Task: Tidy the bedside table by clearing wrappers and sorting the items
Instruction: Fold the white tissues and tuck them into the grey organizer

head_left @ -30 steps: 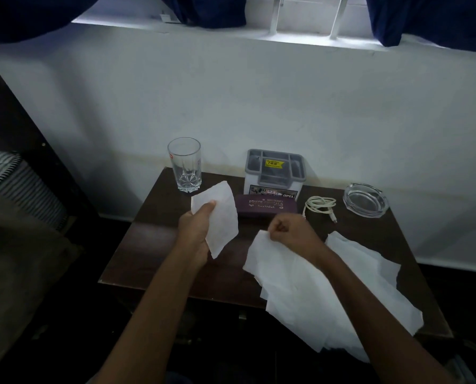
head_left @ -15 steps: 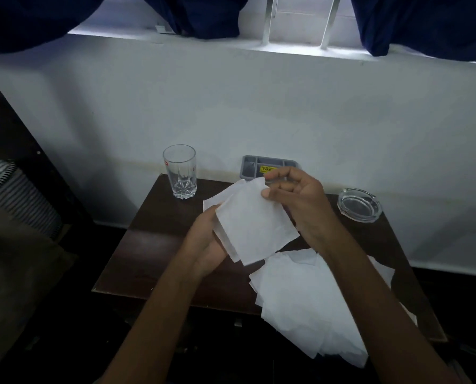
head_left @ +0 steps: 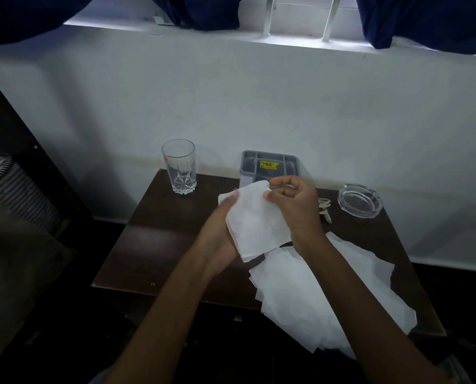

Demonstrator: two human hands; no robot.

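Both hands hold a small stack of white paper sheets (head_left: 255, 223) above the dark wooden bedside table (head_left: 159, 245). My left hand (head_left: 219, 234) supports the stack from below and the left, fingers against its upper left corner. My right hand (head_left: 292, 203) pinches the top right corner of the upper sheet between thumb and curled fingers. A loose pile of more white sheets (head_left: 322, 295) lies on the table's near right part and overhangs the front edge, partly under my right forearm.
A clear drinking glass (head_left: 179, 166) stands at the back left. A grey compartment organiser (head_left: 270, 164) with a yellow sticker sits at the back centre. A coiled white cable (head_left: 325, 209) and a glass ashtray (head_left: 360, 199) lie at the back right. Wall directly behind.
My right hand lifted a sheet off the pile and brought it onto the sheet in my left hand. Both hands now hold the stacked sheets together, slightly lower than half a second ago.
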